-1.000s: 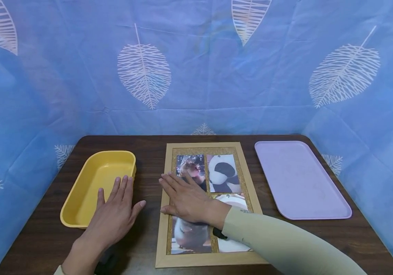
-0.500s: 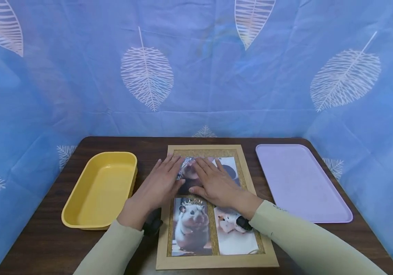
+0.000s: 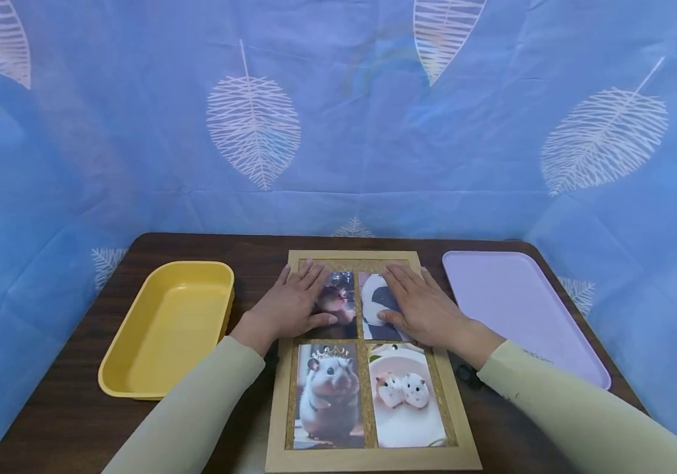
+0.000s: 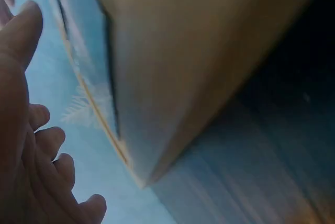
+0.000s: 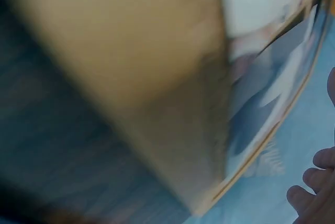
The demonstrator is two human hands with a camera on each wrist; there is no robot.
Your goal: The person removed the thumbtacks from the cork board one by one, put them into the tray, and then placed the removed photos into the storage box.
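A wooden picture frame [image 3: 282, 408] with a cork backing lies flat in the middle of the dark table. It carries several animal photos. My left hand [image 3: 292, 304] lies flat, fingers straight, on the upper left photo [image 3: 340, 299] and the frame's left rail. My right hand [image 3: 423, 306] lies flat on the upper right photo [image 3: 373, 296]. A hamster photo [image 3: 328, 395] and a photo of two small hamsters [image 3: 405, 395] fill the lower half, uncovered. Both wrist views are blurred close-ups of the frame edge [image 4: 172, 67] [image 5: 131, 67].
A yellow plastic tub [image 3: 131, 368] sits left of the frame. A flat lilac tray [image 3: 522, 309] lies to the right. Blue cloth with white leaf prints [image 3: 338, 112] walls in the table at the back and both sides.
My left hand came off the table by the yellow tub and onto the upper left photo. My right hand slid from the frame's left side to the upper right photo, uncovering the lower photos.
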